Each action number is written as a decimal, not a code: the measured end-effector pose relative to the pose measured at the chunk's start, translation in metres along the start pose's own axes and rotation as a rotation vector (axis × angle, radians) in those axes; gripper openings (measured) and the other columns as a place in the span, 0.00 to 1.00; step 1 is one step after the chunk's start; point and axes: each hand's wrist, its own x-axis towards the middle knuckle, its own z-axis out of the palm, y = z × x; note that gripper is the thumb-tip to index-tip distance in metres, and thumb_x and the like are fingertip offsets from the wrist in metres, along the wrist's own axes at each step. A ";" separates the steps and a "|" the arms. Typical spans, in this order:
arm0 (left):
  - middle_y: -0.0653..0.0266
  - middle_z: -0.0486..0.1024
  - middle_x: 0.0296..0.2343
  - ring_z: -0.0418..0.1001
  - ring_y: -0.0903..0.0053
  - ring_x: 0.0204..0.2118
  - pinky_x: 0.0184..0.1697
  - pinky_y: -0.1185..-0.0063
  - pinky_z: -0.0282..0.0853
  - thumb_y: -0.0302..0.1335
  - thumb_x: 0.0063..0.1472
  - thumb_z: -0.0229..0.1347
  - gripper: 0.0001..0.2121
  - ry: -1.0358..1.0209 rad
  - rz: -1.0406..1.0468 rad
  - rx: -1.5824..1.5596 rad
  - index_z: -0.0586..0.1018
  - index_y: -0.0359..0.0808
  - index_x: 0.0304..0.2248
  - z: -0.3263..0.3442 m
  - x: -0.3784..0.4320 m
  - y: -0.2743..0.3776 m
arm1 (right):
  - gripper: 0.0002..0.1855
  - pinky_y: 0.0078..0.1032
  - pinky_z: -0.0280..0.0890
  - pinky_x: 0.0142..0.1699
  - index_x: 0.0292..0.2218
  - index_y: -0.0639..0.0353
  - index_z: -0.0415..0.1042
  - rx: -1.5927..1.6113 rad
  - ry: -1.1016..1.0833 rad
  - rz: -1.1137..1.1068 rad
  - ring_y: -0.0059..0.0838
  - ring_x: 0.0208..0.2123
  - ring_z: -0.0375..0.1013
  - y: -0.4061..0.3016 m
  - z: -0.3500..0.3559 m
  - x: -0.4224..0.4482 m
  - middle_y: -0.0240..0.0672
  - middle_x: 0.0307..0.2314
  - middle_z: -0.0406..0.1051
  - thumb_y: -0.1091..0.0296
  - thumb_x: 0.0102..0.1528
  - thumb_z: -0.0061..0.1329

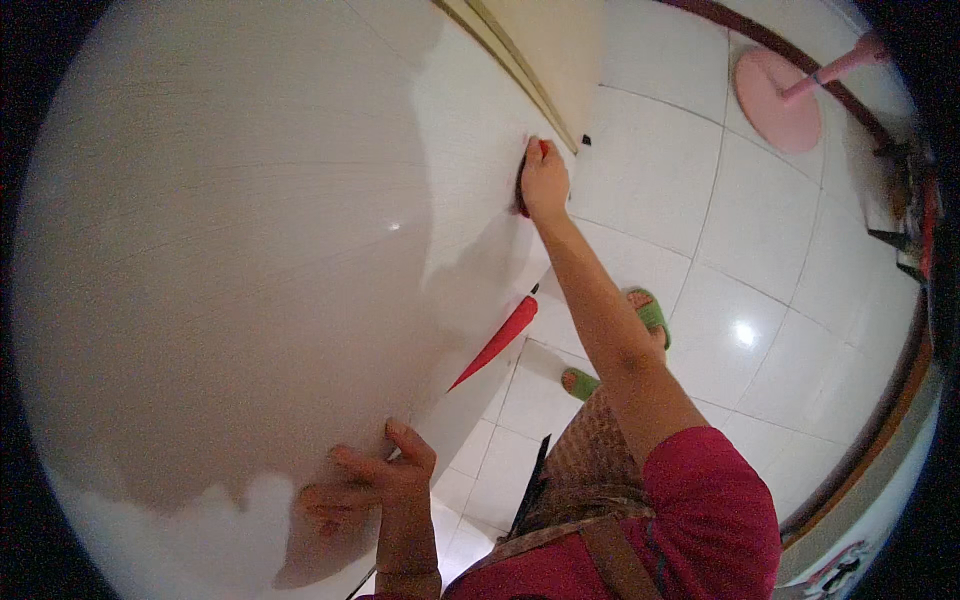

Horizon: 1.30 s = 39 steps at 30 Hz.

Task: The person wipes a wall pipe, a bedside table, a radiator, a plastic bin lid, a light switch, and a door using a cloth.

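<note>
My right hand [546, 178] grips a red-and-black thing [523, 184], mostly hidden by the fingers, against a large smooth white panel [300, 225] near its far right edge. Whether it is a brush or an eraser is unclear. My left hand [390, 469], lower in view, has its fingers spread at the panel's near edge and holds nothing visible; whether the fingertips touch the surface I cannot tell. Between the hands lies a slender red pointed thing [499, 337] with a black end, along the panel's edge. Shadows of my head and hand fall on the panel.
White floor tiles [652, 165] stretch out at the right. A pink round stand base with a pole [776, 101] is at the upper right. Beyond the panel rises a cream board [559, 52] with a yellowish edge. My feet wear green slippers [652, 319]. Dark skirting [847, 480] curves along the right.
</note>
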 end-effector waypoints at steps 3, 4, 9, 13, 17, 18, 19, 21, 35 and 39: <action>0.21 0.38 0.53 0.30 0.33 0.58 0.52 0.41 0.25 0.44 0.55 0.50 0.35 -0.030 -0.025 0.062 0.55 0.26 0.54 -0.001 -0.004 -0.001 | 0.18 0.40 0.63 0.40 0.37 0.61 0.69 0.157 -0.007 -0.261 0.51 0.37 0.70 -0.053 -0.001 -0.084 0.49 0.33 0.71 0.56 0.60 0.35; 0.21 0.37 0.53 0.30 0.33 0.58 0.52 0.42 0.23 0.45 0.55 0.49 0.35 -0.023 -0.051 0.012 0.56 0.27 0.54 0.001 -0.004 0.000 | 0.18 0.40 0.63 0.40 0.36 0.62 0.69 0.182 0.012 -0.271 0.51 0.37 0.70 -0.064 -0.004 -0.075 0.50 0.32 0.71 0.55 0.60 0.35; 0.23 0.38 0.54 0.29 0.35 0.59 0.51 0.44 0.15 0.47 0.55 0.49 0.33 0.080 -0.047 -0.101 0.60 0.32 0.53 0.005 0.006 0.008 | 0.23 0.43 0.64 0.40 0.38 0.63 0.69 0.075 0.112 -0.046 0.55 0.34 0.70 -0.031 -0.008 0.051 0.53 0.31 0.71 0.51 0.60 0.32; 0.26 0.39 0.55 0.29 0.38 0.59 0.51 0.44 0.14 0.48 0.55 0.49 0.33 0.090 -0.046 -0.062 0.61 0.34 0.54 0.007 -0.003 0.006 | 0.22 0.40 0.64 0.43 0.39 0.62 0.70 0.001 -0.068 0.041 0.54 0.39 0.70 -0.035 -0.007 0.007 0.52 0.36 0.71 0.51 0.59 0.35; 0.29 0.38 0.56 0.30 0.40 0.59 0.51 0.44 0.15 0.48 0.55 0.49 0.32 0.033 -0.122 -0.043 0.61 0.36 0.54 0.021 -0.049 -0.010 | 0.13 0.39 0.64 0.40 0.36 0.61 0.66 0.447 -0.224 -0.426 0.54 0.36 0.70 -0.142 -0.036 -0.092 0.53 0.33 0.69 0.59 0.58 0.41; 0.30 0.38 0.56 0.30 0.40 0.59 0.51 0.44 0.15 0.48 0.55 0.49 0.32 0.032 -0.131 -0.052 0.61 0.36 0.54 0.021 -0.051 -0.009 | 0.12 0.39 0.64 0.37 0.36 0.60 0.64 0.363 -0.194 -0.470 0.55 0.34 0.69 -0.170 -0.047 -0.084 0.54 0.32 0.68 0.60 0.58 0.41; 0.32 0.38 0.56 0.30 0.41 0.60 0.52 0.44 0.15 0.48 0.54 0.49 0.32 0.038 -0.126 -0.067 0.61 0.37 0.54 0.017 -0.040 -0.007 | 0.13 0.40 0.64 0.37 0.36 0.60 0.65 0.282 -0.096 -0.512 0.54 0.34 0.69 -0.180 -0.050 -0.065 0.52 0.32 0.69 0.59 0.59 0.40; 0.34 0.40 0.56 0.32 0.42 0.59 0.52 0.43 0.19 0.48 0.54 0.50 0.32 0.071 -0.112 -0.099 0.62 0.37 0.53 0.009 -0.018 0.002 | 0.13 0.41 0.64 0.36 0.37 0.60 0.66 0.195 0.019 -0.409 0.54 0.34 0.70 -0.164 -0.042 -0.017 0.52 0.31 0.70 0.60 0.59 0.38; 0.42 0.52 0.55 0.46 0.46 0.57 0.52 0.41 0.30 0.44 0.56 0.51 0.24 0.105 -0.179 -0.176 0.70 0.39 0.48 0.012 -0.001 0.024 | 0.14 0.39 0.64 0.37 0.40 0.58 0.66 0.206 0.061 -0.346 0.50 0.35 0.70 -0.182 -0.050 -0.015 0.48 0.35 0.70 0.59 0.59 0.37; 0.44 0.55 0.54 0.49 0.49 0.56 0.54 0.43 0.30 0.45 0.57 0.50 0.23 0.151 -0.152 -0.092 0.72 0.40 0.47 0.001 0.008 0.021 | 0.14 0.39 0.64 0.39 0.41 0.59 0.66 0.130 -0.002 -0.266 0.49 0.36 0.70 -0.174 -0.048 -0.017 0.48 0.36 0.70 0.60 0.59 0.36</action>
